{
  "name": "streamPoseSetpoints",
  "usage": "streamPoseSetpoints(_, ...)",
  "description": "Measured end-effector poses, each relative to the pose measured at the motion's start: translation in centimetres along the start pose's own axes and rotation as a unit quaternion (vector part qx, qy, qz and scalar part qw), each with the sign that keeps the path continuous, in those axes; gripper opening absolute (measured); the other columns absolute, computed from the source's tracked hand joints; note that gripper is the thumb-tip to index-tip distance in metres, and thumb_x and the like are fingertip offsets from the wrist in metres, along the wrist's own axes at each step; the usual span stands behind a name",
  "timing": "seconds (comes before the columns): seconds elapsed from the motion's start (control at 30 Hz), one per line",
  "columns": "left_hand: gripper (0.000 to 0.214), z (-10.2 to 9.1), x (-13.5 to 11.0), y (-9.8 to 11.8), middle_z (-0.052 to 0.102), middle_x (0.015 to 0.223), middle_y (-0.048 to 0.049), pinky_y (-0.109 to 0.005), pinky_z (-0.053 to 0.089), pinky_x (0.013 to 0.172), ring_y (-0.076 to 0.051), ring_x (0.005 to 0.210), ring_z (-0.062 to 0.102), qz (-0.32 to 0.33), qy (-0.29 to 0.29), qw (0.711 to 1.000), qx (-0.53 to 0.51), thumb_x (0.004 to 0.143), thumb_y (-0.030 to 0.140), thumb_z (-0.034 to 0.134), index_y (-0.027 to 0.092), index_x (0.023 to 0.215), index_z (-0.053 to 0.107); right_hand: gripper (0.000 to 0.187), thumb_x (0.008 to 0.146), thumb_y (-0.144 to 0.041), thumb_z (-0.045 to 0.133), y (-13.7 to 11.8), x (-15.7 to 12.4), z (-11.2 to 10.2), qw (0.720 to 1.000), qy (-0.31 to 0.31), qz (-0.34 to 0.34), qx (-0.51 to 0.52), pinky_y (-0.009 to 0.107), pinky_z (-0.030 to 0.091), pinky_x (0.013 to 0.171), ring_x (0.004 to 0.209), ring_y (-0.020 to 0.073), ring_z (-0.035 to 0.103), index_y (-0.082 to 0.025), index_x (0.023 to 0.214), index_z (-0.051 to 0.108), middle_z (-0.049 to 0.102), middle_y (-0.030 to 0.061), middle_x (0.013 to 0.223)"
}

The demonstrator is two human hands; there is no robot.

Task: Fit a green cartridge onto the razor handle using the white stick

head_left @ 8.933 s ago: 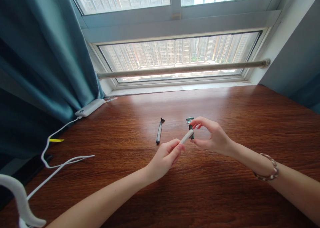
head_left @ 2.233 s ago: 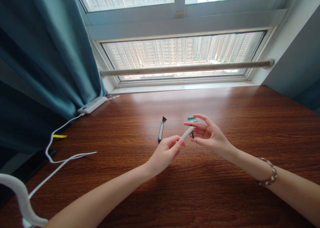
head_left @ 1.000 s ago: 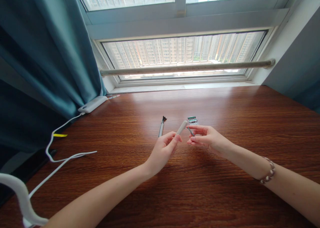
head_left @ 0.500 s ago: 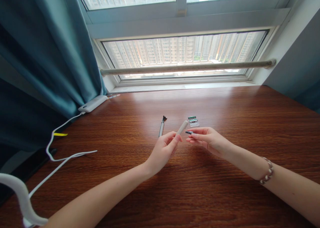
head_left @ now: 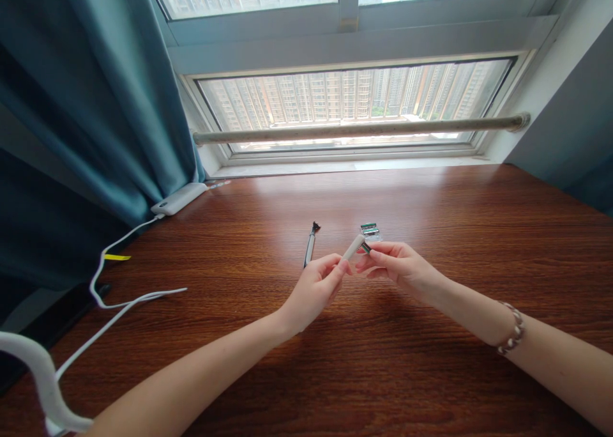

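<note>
My left hand (head_left: 316,288) is closed on a white razor handle (head_left: 353,247) that points up and to the right. My right hand (head_left: 397,268) pinches a small razor blade head (head_left: 365,248) right at the tip of that handle. Just beyond the fingers a clear tray of blade cartridges (head_left: 370,230) with green strips lies on the wooden table (head_left: 431,200). A second, dark razor handle (head_left: 310,246) lies on the table to the left of the tray.
A white power bank (head_left: 178,198) sits at the back left by the teal curtain (head_left: 86,105), its white cable (head_left: 124,296) looping across the table's left side. A window with a rail (head_left: 359,130) runs along the far edge.
My right hand took a blade head from the tray and brought it to the handle tip; the tray now lies alone on the table. The left hand barely moved.
</note>
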State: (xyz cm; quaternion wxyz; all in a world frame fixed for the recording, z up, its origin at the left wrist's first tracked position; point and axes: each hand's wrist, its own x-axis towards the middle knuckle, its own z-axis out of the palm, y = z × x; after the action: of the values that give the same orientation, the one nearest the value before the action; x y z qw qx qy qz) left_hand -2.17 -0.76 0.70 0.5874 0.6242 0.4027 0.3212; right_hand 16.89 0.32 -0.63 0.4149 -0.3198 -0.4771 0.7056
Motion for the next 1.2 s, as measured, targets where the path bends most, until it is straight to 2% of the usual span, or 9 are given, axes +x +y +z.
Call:
streamPoseSetpoints(0.07, 0.03, -0.04, 0.03, 0.02, 0.029, 0.046, 0.0069, -0.019, 0.02, 0.038, -0.006, 0.041, 0.026, -0.004, 0.003, 1.0, 0.003, 0.084, 0.042, 0.041, 0.014, 0.078, 0.049, 0.024, 0.079, -0.029, 0.056, -0.14, -0.05, 0.17, 0.999, -0.011, -0.008, -0.034, 0.024, 0.046, 0.072, 0.086, 0.0146, 0.061, -0.015, 0.098, 0.061, 0.066, 0.0093, 0.092)
streamPoseSetpoints(0.17, 0.03, -0.12, 0.11, -0.1, 0.029, 0.045, 0.007, -0.018, 0.02, 0.037, -0.006, 0.04, 0.027, -0.009, 0.012, 1.0, -0.003, 0.084, 0.043, 0.041, 0.014, 0.078, 0.049, 0.025, 0.077, -0.029, 0.059, -0.27, -0.08, 0.34, 0.998, 0.0, -0.014, -0.053, 0.023, 0.046, 0.065, 0.077, 0.0134, 0.062, -0.016, 0.098, 0.058, 0.066, 0.0092, 0.09)
streamPoseSetpoints(0.37, 0.028, -0.24, 0.18, -0.33, 0.031, 0.045, 0.0072, -0.017, 0.022, 0.036, -0.005, 0.039, 0.027, -0.011, 0.021, 0.999, -0.031, 0.083, 0.042, 0.042, 0.015, 0.08, 0.05, 0.041, 0.073, -0.027, 0.064, -0.25, -0.19, 0.24, 1.0, 0.01, 0.025, 0.01, 0.019, 0.047, 0.053, 0.062, 0.0107, 0.063, -0.02, 0.111, 0.051, 0.066, 0.0067, 0.086)
streamPoseSetpoints(0.47, 0.027, -0.22, 0.15, -0.3, 0.031, 0.044, 0.0073, -0.017, 0.021, 0.036, -0.005, 0.038, 0.026, -0.009, 0.02, 0.999, -0.04, 0.083, 0.041, 0.042, 0.015, 0.08, 0.05, 0.04, 0.072, -0.026, 0.064, -0.19, -0.15, 0.25, 0.999, 0.021, 0.036, 0.035, 0.018, 0.049, 0.058, 0.067, 0.0108, 0.064, -0.019, 0.11, 0.053, 0.065, 0.0062, 0.087)
streamPoseSetpoints(0.63, 0.027, -0.07, 0.11, -0.14, 0.03, 0.044, 0.0076, -0.017, 0.02, 0.037, -0.004, 0.039, 0.025, -0.009, 0.013, 0.998, -0.056, 0.084, 0.04, 0.042, 0.015, 0.078, 0.05, 0.028, 0.079, -0.034, 0.055, 0.07, 0.06, 0.42, 0.996, 0.025, 0.023, 0.079, 0.02, 0.051, 0.069, 0.073, 0.0108, 0.063, -0.015, 0.1, 0.057, 0.064, 0.0076, 0.086)
streamPoseSetpoints(0.73, 0.028, -0.02, 0.04, -0.02, 0.031, 0.045, 0.0073, -0.017, 0.02, 0.038, -0.004, 0.039, 0.026, -0.003, 0.003, 0.999, -0.05, 0.084, 0.041, 0.042, 0.015, 0.079, 0.05, 0.026, 0.077, -0.031, 0.059, 0.26, 0.02, 0.65, 0.996, 0.033, 0.016, 0.08, 0.021, 0.051, 0.071, 0.076, 0.0114, 0.063, -0.014, 0.097, 0.059, 0.065, 0.0072, 0.086)
streamPoseSetpoints(0.9, 0.03, -0.11, -0.03, 0.0, 0.031, 0.045, 0.0069, -0.018, 0.02, 0.038, -0.005, 0.04, 0.026, -0.012, -0.019, 0.999, -0.029, 0.083, 0.042, 0.041, 0.014, 0.079, 0.05, 0.025, 0.075, -0.026, 0.061, 0.37, -0.22, 0.71, 0.998, 0.044, -0.022, 0.048, 0.028, 0.051, 0.074, 0.078, 0.0142, 0.063, -0.016, 0.097, 0.058, 0.065, 0.0059, 0.085)
streamPoseSetpoints(1.07, 0.03, -0.37, 0.16, -0.16, 0.03, 0.045, 0.0072, -0.018, 0.019, 0.036, -0.005, 0.039, 0.025, -0.022, -0.006, 0.999, -0.036, 0.083, 0.044, 0.04, 0.015, 0.079, 0.048, 0.03, 0.078, -0.033, 0.056, 0.06, -0.22, 0.41, 0.997, 0.044, -0.045, -0.044, 0.028, 0.052, 0.06, 0.069, 0.0161, 0.064, -0.016, 0.102, 0.054, 0.064, 0.011, 0.094)
streamPoseSetpoints(1.2, 0.031, -0.35, 0.19, -0.15, 0.03, 0.045, 0.0072, -0.018, 0.018, 0.036, -0.005, 0.039, 0.025, -0.023, -0.004, 0.999, -0.048, 0.082, 0.045, 0.041, 0.015, 0.078, 0.048, 0.029, 0.078, -0.034, 0.055, -0.32, -0.18, 0.5, 0.998, 0.031, -0.055, -0.028, 0.028, 0.051, 0.057, 0.067, 0.0159, 0.064, -0.019, 0.102, 0.047, 0.064, 0.0106, 0.096)
